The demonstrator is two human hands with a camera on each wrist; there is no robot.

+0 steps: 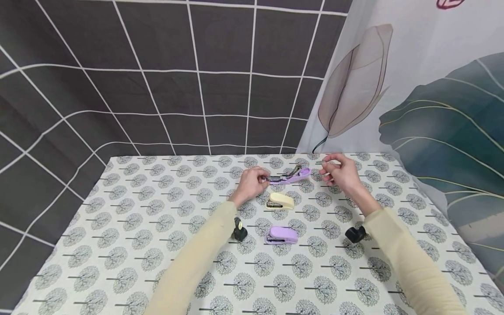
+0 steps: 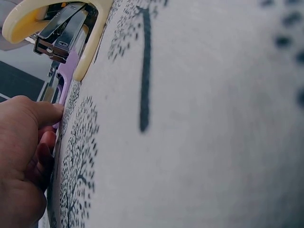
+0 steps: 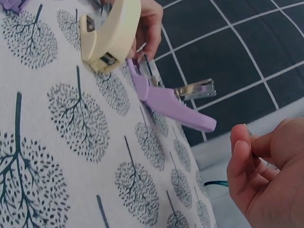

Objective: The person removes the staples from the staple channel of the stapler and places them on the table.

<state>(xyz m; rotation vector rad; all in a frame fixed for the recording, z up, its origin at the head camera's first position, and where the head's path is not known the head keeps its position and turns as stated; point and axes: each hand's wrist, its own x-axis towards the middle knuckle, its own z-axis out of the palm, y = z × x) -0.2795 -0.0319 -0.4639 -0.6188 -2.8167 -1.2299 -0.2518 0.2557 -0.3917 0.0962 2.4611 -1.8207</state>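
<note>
Currently at the far middle of the tree-print counter: opened purple stapler, stretched out left to right, with metal part raised near the right end. Gripped at the left end by left hand, narrow, with thumb and fingers closed on the tip. Farther right, beyond the stapler's right end and apart from it: right hand, also narrow, pinching small greyish strip between thumb and fingers; too small to make out further. Just nearer than the opened one: cream stapler, mouth to the left. Nearer again, roughly in line: second purple stapler, likewise facing left. On both arms, cream sleeves, with black device at each wrist. Behind, dark curtain with white grid; at far right, pale curtain with large leaf print.
</note>
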